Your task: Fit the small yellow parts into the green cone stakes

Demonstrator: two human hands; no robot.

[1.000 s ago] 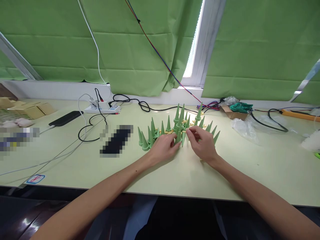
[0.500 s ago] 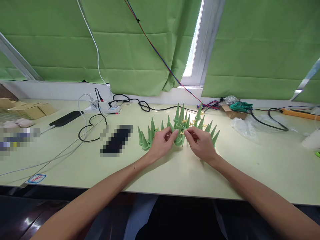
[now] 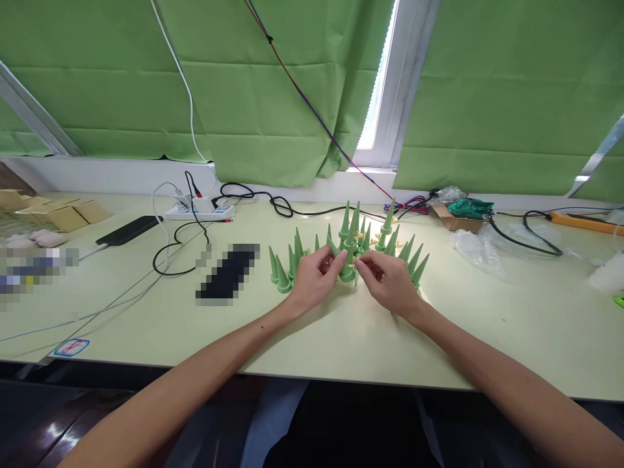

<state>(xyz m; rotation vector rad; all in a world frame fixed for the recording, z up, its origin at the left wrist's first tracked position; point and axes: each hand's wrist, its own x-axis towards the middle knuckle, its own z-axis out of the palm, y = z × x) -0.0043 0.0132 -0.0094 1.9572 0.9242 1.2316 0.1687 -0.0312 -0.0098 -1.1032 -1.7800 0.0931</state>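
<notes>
Green cones [image 3: 284, 279] stand upright in the head view, grouped beyond the fingers of both hands and out to either side of them. The left hand [image 3: 314, 279] has its thumb and fingers [image 3: 337, 265] pinched together on a tilted cone [image 3: 333, 246], whose lower part they hide. Opposite, the right hand [image 3: 392, 279] has its fingers [image 3: 366, 265] clamped on a small yellow piece [image 3: 352, 266], which points towards the left fingers. Its far end meets an upright cone [image 3: 348, 272] between the two sets of fingertips; whether it enters that cone cannot be told. More yellow pieces [image 3: 359, 236] lie among the cones just beyond the fingers.

Well to the left of the left fingers, a pixelated dark item [image 3: 229, 273] lies on the bench [image 3: 312, 344], with a white power strip [image 3: 201, 212] farther back. Beyond the right fingers and to their right, a cardboard box [image 3: 457, 221] carries a green bag [image 3: 470, 208], near clear plastic [image 3: 478, 252].
</notes>
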